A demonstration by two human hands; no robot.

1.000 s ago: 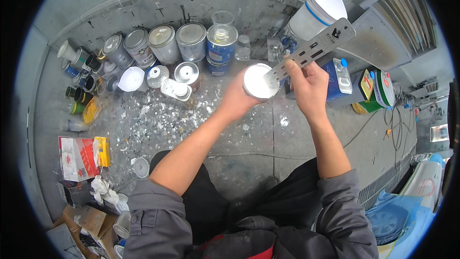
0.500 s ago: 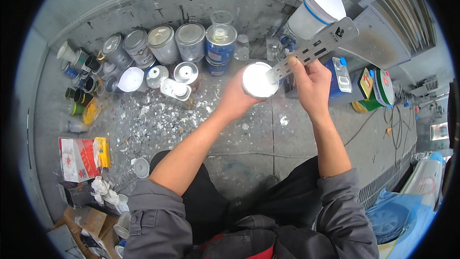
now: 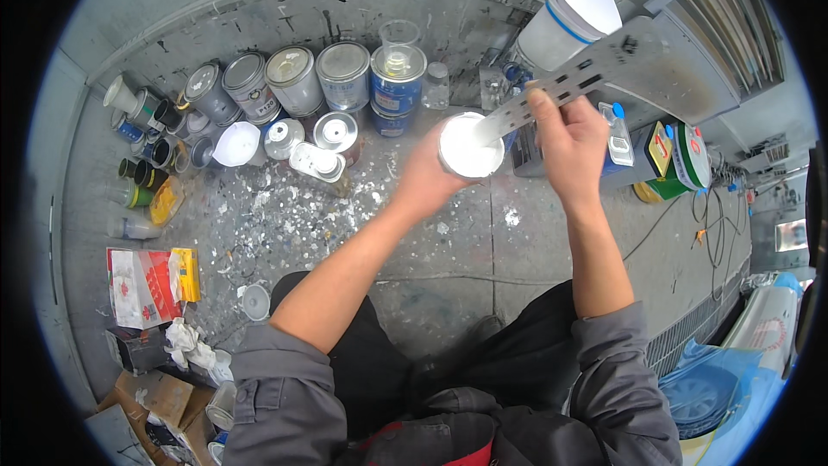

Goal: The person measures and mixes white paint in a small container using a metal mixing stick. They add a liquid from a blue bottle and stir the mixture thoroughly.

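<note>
A round cup of white paint (image 3: 472, 154) is held from its left side by my left hand (image 3: 424, 174), with the fingers wrapped round its wall. My right hand (image 3: 569, 140) pinches a long, flat mixing stick (image 3: 595, 69) with slots cut along it. The lower end of the stick dips into the white paint. Its upper end slants up to the right and is smeared by motion. The cup's base is hidden below the rim.
Metal paint cans (image 3: 291, 78) line the wall, with a clear cup on a blue can (image 3: 398, 86). A white bucket (image 3: 552, 34) and solvent tins (image 3: 614, 142) stand at the right. A cardboard box (image 3: 164, 397) sits lower left. A hose (image 3: 517, 280) crosses the paint-spattered floor.
My right hand has shifted slightly to the right with the mixing stick, whose upper end has swung a little lower and blurred. The cup in my left hand has barely moved.
</note>
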